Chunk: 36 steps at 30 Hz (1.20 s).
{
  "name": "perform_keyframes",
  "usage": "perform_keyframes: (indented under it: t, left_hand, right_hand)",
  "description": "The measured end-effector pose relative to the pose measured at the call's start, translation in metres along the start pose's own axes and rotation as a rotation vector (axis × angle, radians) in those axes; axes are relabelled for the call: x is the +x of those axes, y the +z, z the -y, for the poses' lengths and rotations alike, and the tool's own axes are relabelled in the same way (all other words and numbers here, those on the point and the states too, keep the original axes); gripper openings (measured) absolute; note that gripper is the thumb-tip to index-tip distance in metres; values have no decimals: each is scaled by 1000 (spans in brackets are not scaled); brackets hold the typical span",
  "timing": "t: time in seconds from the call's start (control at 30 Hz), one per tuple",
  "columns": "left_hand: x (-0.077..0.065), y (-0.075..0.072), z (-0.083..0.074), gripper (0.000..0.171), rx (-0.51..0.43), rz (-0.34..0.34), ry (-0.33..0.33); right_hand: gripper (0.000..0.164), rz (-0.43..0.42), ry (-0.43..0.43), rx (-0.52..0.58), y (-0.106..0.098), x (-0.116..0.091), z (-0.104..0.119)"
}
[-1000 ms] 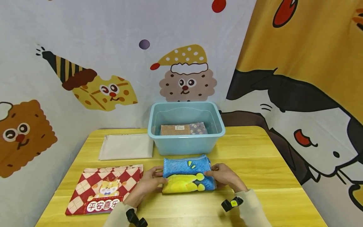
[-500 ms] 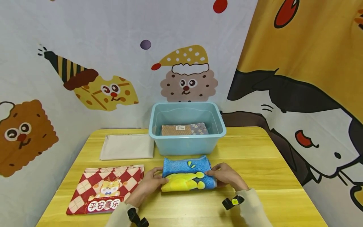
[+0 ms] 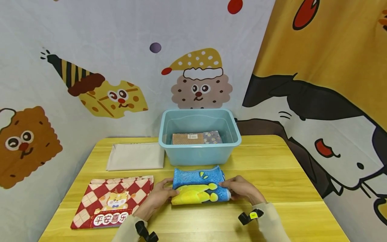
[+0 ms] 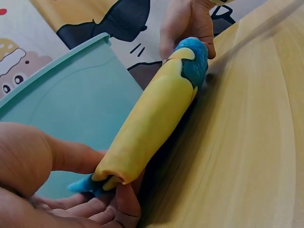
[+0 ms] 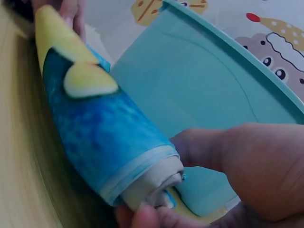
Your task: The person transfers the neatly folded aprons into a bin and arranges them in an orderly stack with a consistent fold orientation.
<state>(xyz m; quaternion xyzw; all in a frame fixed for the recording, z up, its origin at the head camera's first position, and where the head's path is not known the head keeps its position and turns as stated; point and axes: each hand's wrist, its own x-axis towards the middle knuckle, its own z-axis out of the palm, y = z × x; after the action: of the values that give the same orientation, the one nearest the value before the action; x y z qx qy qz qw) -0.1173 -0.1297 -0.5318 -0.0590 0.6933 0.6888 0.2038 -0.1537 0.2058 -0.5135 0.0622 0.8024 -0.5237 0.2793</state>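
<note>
A blue and yellow plush towel [image 3: 196, 193] lies in front of the basin, its near part rolled into a thick tube and a blue flap reaching back behind it. At its left end my left hand [image 3: 158, 195] grips the roll, thumb on top and fingers underneath, as the left wrist view shows. My right hand [image 3: 243, 191] holds the other end; in the right wrist view the thumb lies behind the towel [image 5: 104, 123] and fingertips press at the pale, layered end. The palm side of each hand is mostly hidden in the head view.
Behind the towel stands a light blue basin [image 3: 199, 155] with folded patterned cloths [image 3: 188, 138] inside. To the left lie a folded off-white cloth [image 3: 136, 157] and a red checked folded cloth [image 3: 116, 201]. The wooden table [image 3: 290, 188] extends right; a printed curtain [image 3: 121, 33] hangs behind.
The towel's near part has become rounder, its right end now showing as a roll. My right hand has shifted slightly right and down; the left hand stays at the left end.
</note>
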Motion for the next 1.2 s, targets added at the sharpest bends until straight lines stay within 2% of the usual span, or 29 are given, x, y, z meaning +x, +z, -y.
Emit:
perform_keyframes:
  t: [0.23,0.33,0.47,0.6,0.73,0.87,1.0,1.2]
  left_hand:
    - [0,-1,-1,69,-39,0,4]
    - [1,-2,-3,70,-66,13,-4]
    - [1,-3,-4,71,-92,35,0]
    - [0,-5,-5,75,-135,60,-4]
    - [0,-7,-7,81,-185,120,3]
    - [-1,-9,-8,82,-198,161,4]
    - [0,-9,-9,81,-226,182,1]
    - [-3,-9,-13,75,-306,227,39]
  right_hand:
    - [32,74,-26,115,-4,3,-4]
    - [29,139,-37,198,-4,4,-6]
    - [38,249,-51,318,-5,6,-8]
    - [38,319,-81,346,-7,8,-10]
    - [56,357,-126,336,-8,7,-11]
    - [74,392,-161,354,-10,7,-12]
    - [82,418,-172,424,-10,6,-12]
    - [77,511,-207,577,-14,3,-9]
